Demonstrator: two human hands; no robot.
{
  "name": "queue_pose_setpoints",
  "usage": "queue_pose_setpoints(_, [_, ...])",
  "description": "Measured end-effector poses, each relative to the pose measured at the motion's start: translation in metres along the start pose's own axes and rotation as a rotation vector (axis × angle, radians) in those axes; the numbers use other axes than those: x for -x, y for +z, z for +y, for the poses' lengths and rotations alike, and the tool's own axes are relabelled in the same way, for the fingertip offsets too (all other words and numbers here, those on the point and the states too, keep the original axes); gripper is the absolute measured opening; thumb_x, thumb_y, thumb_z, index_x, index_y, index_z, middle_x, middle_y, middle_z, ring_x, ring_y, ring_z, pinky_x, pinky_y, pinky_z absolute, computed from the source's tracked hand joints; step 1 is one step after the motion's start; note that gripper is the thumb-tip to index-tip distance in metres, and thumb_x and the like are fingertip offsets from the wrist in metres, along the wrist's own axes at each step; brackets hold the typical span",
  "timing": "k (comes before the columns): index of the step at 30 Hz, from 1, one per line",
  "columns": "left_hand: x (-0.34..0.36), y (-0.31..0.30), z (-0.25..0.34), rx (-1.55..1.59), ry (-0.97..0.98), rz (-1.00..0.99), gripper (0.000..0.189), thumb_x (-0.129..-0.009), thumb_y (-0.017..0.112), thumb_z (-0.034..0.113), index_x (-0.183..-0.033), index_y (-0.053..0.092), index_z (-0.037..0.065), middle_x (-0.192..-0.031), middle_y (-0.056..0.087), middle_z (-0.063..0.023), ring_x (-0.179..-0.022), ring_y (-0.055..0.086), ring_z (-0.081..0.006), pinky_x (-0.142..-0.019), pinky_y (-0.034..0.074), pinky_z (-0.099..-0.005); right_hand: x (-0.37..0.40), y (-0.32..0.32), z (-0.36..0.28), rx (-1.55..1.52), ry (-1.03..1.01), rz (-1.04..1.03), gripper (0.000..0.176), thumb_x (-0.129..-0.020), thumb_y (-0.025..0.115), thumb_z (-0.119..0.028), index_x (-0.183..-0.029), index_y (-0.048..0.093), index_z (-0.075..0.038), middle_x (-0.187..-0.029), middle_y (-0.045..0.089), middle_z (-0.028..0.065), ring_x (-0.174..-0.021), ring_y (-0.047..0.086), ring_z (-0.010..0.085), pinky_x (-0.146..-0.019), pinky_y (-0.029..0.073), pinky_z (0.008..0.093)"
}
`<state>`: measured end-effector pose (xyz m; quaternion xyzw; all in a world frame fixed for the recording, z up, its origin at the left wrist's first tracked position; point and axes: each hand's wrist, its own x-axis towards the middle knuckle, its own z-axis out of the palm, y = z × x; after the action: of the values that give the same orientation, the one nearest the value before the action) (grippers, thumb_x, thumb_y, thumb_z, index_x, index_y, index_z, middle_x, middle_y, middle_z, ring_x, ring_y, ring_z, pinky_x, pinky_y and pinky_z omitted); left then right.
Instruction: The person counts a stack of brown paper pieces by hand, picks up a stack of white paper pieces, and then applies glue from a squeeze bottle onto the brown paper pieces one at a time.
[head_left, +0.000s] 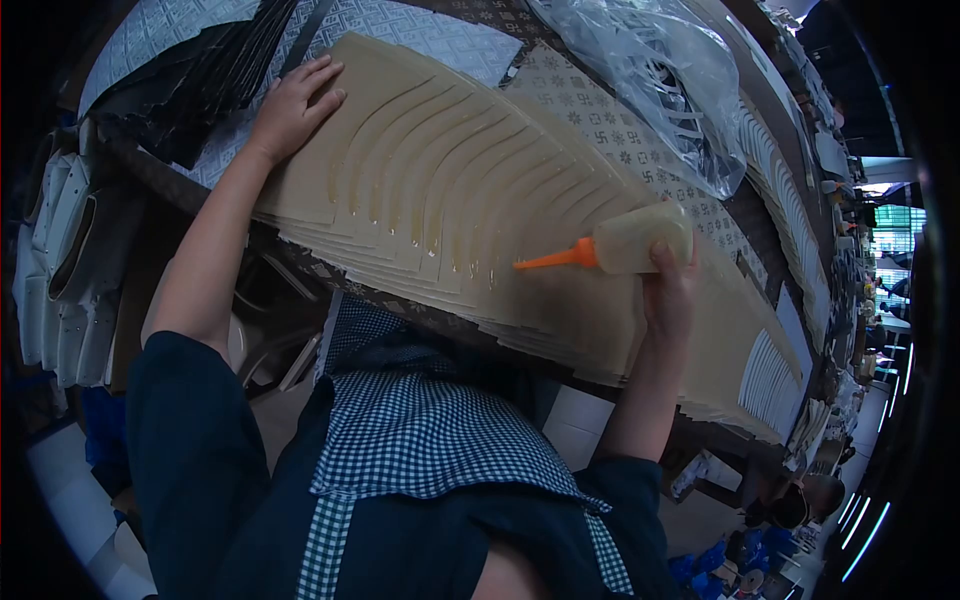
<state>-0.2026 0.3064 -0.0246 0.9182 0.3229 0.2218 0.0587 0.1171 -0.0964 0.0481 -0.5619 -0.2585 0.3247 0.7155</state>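
My right hand (672,290) is wrapped round a translucent squeeze bottle (635,240) with an orange nozzle. The bottle is tipped sideways, and its nozzle tip points left, close to the tan sheets (590,310). These sheets lie fanned out in overlapping layers across the table. Curved glossy streaks of glue (432,230) run over the sheets left of the nozzle. My left hand (300,103) rests on the upper left edge of the sheets with its fingers stretched out and nothing in them.
Dark strips (215,85) lie at the upper left. Clear plastic wrap (640,80) sits over patterned sheets at the back. More layered pieces (785,205) curve along the right. White folded pieces (70,260) hang at the far left. The table's near edge runs just before my checkered apron.
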Motion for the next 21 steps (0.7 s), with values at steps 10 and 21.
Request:
queue_pose_setpoints(10, [0.0,0.001,-0.001,-0.002,-0.004,-0.007,0.052,-0.092,0.053,0.049,-0.134,0.055,0.018,-0.143,0.048,-0.0067,-0.131,0.045,-0.0247,-0.109,0.031,-0.0416,0.008,-0.01,-0.003,0.024,0.019,-0.097,0.073,-0.075,0.082,-0.019,-0.136,0.046,-0.002,-0.128,0.053,0.0057,-0.115,0.053,0.0173,-0.099,0.043,0.0329])
queue_pose_setpoints(21, [0.0,0.001,-0.002,0.014,-0.005,-0.009,0.052,-0.092,0.052,0.048,-0.134,0.055,0.019,-0.143,0.047,-0.0065,-0.132,0.044,-0.0248,-0.109,0.031,-0.0438,0.002,-0.003,0.006,-0.048,-0.042,-0.013,0.061,-0.081,0.075,-0.014,-0.134,0.046,-0.002,-0.122,0.056,0.0079,-0.11,0.057,0.018,-0.096,0.046,0.0329])
